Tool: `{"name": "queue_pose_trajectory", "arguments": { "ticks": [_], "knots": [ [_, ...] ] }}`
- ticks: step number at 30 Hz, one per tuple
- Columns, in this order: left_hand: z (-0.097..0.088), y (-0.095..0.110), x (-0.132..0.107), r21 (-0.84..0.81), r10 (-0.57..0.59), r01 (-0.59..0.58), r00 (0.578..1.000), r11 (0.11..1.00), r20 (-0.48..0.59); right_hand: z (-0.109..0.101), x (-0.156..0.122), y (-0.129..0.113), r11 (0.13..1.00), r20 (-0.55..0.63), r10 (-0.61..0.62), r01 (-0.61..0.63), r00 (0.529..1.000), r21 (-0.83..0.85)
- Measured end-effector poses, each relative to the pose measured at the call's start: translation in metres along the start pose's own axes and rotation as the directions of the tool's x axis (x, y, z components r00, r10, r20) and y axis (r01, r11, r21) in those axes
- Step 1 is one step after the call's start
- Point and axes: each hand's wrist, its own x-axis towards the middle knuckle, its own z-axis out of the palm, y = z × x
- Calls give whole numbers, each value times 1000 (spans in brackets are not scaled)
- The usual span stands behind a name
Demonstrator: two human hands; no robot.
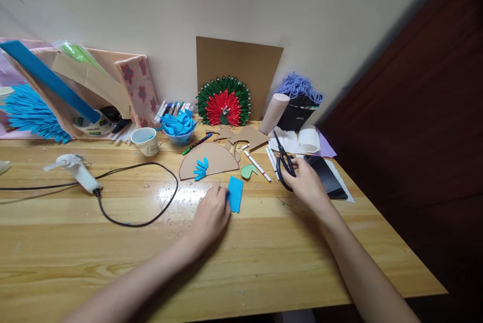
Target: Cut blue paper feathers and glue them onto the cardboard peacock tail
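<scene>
holding black scissors (284, 152) by the handles, the person's right hand (305, 178) is closed around them above the right part of a wooden table (241, 262); the blades point to the far side. the left hand (212, 210), near the middle, has its fingers bent and touches the left edge of a flat blue piece (236, 195). its fingertips are hidden, so one cannot tell whether they pinch the piece or only press on it. the blue piece lies on the table between the two hands, nearer the left one.

just beyond it lies a cardboard half-disc (221, 157) with a small fan of blue petals (201, 168) at its near edge. to the right of that are a green cutout (247, 171) and a white marker (257, 165) with red parts. a dark tablet (327, 178) lies to the right of the right hand.

on the left side, a white glue gun (80, 172) rests with its black cable (177, 184) looped to the right. farther off are a paper cup (148, 147), a bowl (181, 139) of blue strips, and a red and green fan-shaped decoration (226, 104) in front of a brown board (237, 56).
</scene>
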Motion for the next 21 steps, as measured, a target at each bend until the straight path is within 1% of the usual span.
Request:
{"name": "queue_pose_trajectory", "arguments": {
  "ticks": [1, 3, 4, 5, 7, 8, 10, 12, 13, 15, 18, 21],
  "knots": [
    [0, -3, 1, -16, 4, -4, 1000, 1000, -3, 4, 0, -4, 987, 32, 2, -7, 999, 160],
    [-2, -8, 3, -43, 15, -15, 1000, 999, -20, 17, -1, -14, 902, 161, -44, -30, 986, 430],
    [-4, -9, 3, -49, 20, -22, 999, 999, -34, 25, -3, -19, 863, 230, -79, -49, 970, 503],
    [-6, -10, 3, -50, 30, -32, 998, 998, -50, 33, -5, -23, 841, 279, -107, -62, 954, 537],
    [-11, -9, 2, -40, 77, -79, 995, 996, -61, 48, -12, -29, 847, 323, -130, -65, 937, 527],
    [-13, -7, 1, -31, 116, -118, 992, 993, -49, 54, -15, -30, 855, 336, -134, -62, 932, 514],
    [-16, -4, 0, -25, 210, -210, 978, 977, 0, 63, -23, -30, 857, 384, -142, -81, 912, 509],
    [-17, -2, 1, -43, 274, -273, 961, 961, 45, 68, -30, -28, 838, 458, -151, -132, 876, 530],
    [-17, -2, 2, -57, 285, -282, 957, 958, 57, 70, -33, -27, 829, 484, -156, -152, 861, 538],
    [-15, -4, 3, -90, 277, -270, 958, 959, 73, 70, -37, -26, 830, 500, -162, -156, 851, 535],
    [-14, -11, 5, -137, 255, -239, 961, 961, 108, 69, -40, -24, 853, 465, -160, -115, 871, 509],
    [-15, -16, 5, -231, 248, -217, 962, 948, 115, 68, -40, -22, 855, 461, -152, -118, 874, 504]
  ]
}}
